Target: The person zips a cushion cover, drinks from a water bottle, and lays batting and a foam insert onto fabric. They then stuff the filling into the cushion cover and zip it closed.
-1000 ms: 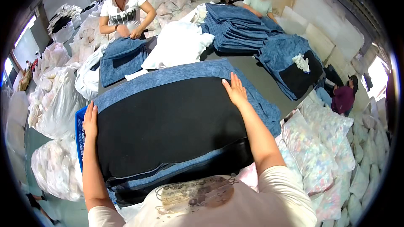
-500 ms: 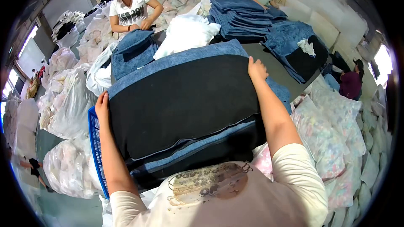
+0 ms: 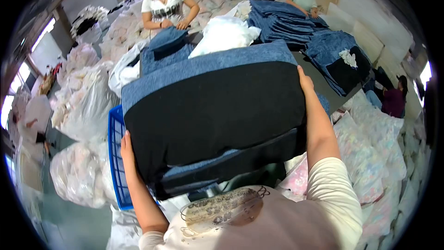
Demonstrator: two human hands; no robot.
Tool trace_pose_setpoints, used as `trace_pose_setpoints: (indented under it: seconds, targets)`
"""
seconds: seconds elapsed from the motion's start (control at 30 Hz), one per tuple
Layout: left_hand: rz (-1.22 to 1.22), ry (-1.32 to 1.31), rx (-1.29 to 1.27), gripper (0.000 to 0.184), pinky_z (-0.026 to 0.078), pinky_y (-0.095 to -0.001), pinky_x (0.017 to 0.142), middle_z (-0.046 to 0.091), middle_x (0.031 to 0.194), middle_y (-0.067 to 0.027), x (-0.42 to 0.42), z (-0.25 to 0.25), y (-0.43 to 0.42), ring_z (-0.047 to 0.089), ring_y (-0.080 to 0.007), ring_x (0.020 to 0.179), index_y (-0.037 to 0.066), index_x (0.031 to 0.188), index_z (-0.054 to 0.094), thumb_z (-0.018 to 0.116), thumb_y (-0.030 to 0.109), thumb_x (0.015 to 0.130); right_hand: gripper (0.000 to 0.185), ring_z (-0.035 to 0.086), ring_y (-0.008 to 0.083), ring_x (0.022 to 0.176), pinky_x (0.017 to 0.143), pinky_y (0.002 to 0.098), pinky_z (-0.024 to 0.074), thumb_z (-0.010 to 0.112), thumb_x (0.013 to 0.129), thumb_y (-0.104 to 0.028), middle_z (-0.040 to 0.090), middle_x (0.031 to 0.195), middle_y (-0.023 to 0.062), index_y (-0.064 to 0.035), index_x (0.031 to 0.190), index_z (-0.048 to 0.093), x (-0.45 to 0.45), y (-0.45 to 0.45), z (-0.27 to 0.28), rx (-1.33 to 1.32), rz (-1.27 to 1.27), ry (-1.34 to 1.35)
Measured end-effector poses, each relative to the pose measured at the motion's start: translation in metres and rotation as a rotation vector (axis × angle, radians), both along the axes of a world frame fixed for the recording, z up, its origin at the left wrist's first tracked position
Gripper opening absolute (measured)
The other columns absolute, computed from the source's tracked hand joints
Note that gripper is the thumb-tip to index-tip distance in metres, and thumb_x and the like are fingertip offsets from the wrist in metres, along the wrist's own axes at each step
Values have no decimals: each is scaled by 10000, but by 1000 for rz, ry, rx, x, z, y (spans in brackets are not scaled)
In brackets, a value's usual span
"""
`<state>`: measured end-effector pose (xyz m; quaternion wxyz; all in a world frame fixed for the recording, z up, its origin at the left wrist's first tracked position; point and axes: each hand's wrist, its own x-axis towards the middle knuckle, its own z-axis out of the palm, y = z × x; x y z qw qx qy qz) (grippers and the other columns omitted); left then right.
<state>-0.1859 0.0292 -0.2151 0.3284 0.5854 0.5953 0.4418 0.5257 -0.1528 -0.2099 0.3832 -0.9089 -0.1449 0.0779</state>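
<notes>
A thick folded stack of fabric (image 3: 217, 106), black with a mottled blue border along its far edge, spans the space in front of my chest. My left hand (image 3: 126, 147) presses against its left side, fingers partly hidden behind the cloth. At the upper right corner, my right hand (image 3: 304, 81) clasps the other side, thumb up and most fingers out of sight. The stack is tilted, its near edge lower and showing black and blue layers. A blue plastic basket (image 3: 116, 157) stands just left of and below it, partly covered.
Beyond the stack, a dark table (image 3: 319, 71) carries a tall pile of folded blue fabric (image 3: 277, 23), a white bundle (image 3: 224, 34) and a blue-and-black heap (image 3: 342, 60). Two people work behind it. Filled plastic sacks (image 3: 83, 173) crowd the left; more sacks (image 3: 363, 157) line the right.
The stack has tilted and its near edge has shifted, exposing dark green material below. My left hand sits lower along its side. The whole view has swung slightly left.
</notes>
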Motion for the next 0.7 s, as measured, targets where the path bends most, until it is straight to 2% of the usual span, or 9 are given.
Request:
trace_pose_setpoints:
  seconds: [0.13, 0.2, 0.23, 0.33, 0.43, 0.5, 0.57, 0.63, 0.7]
  targets:
    - [-42, -567, -367, 772, 484, -313, 978, 625, 1302, -171, 10, 6, -53, 629, -263, 1148, -48, 1367, 538, 492, 610, 965, 1112, 529, 423, 1270, 1076, 433, 379, 318, 823, -856, 566, 1319, 322, 124, 1281, 578, 25, 14, -13, -20, 114, 32]
    - [-52, -925, -314, 659, 504, -337, 976, 636, 1285, -155, 21, 5, -71, 625, -269, 1165, -3, 1359, 556, 541, 530, 971, 1114, 509, 418, 1295, 1098, 424, 359, 291, 832, -851, 553, 1336, 321, 129, 1277, 576, 40, 19, -19, 2, 212, 99]
    - [-65, -1141, -269, 617, 510, -348, 974, 637, 1281, -149, 33, 4, -80, 623, -268, 1169, 8, 1347, 567, 553, 500, 975, 1099, 524, 410, 1281, 1088, 415, 373, 320, 833, -844, 556, 1340, 313, 126, 1288, 570, 53, 21, -29, 54, 230, 128]
    - [8, -1149, -55, 525, 496, -352, 997, 639, 1271, -133, 49, -10, -117, 616, -248, 1178, 36, 1334, 578, 557, 433, 989, 1043, 555, 382, 1249, 1063, 393, 403, 395, 840, -802, 571, 1335, 287, 119, 1300, 562, 64, 13, -47, 259, 329, 221]
    - [128, -927, -34, 477, 471, -318, 984, 644, 1249, -120, 68, 13, -180, 621, -220, 1111, 42, 1301, 602, 483, 412, 1023, 969, 563, 368, 1236, 1057, 396, 412, 412, 855, -745, 581, 1325, 269, 103, 1295, 569, 71, 8, -47, 344, 427, 271]
    - [231, -540, -35, 498, 473, -337, 932, 684, 1142, -131, 57, 10, -220, 631, -222, 1044, 0, 1235, 623, 473, 424, 1021, 919, 568, 360, 1227, 1054, 398, 417, 423, 864, -707, 587, 1319, 256, 92, 1292, 574, 71, 10, -39, 385, 481, 296]
    - [208, -129, 22, 454, 477, -404, 880, 693, 1035, -205, 33, -8, -275, 653, -314, 992, -11, 1116, 634, 462, 398, 1021, 870, 573, 351, 1219, 1051, 400, 423, 434, 874, -670, 594, 1312, 244, 82, 1288, 579, 62, 17, -24, 413, 526, 305]
    - [273, 142, -236, 392, 481, -423, 841, 665, 974, -221, 24, -10, -340, 652, -308, 913, 8, 1131, 605, 430, 348, 1046, 821, 578, 342, 1210, 1047, 402, 429, 445, 883, -632, 600, 1306, 232, 71, 1285, 584, 34, 33, -5, 431, 588, 284]
    - [340, 189, -166, 383, 475, -457, 837, 654, 1002, -246, 16, -53, -401, 629, -401, 945, 18, 1143, 597, 442, 352, 1040, 773, 583, 334, 1201, 1044, 404, 434, 457, 893, -594, 606, 1299, 220, 60, 1282, 589, -15, 50, 20, 464, 670, 259]
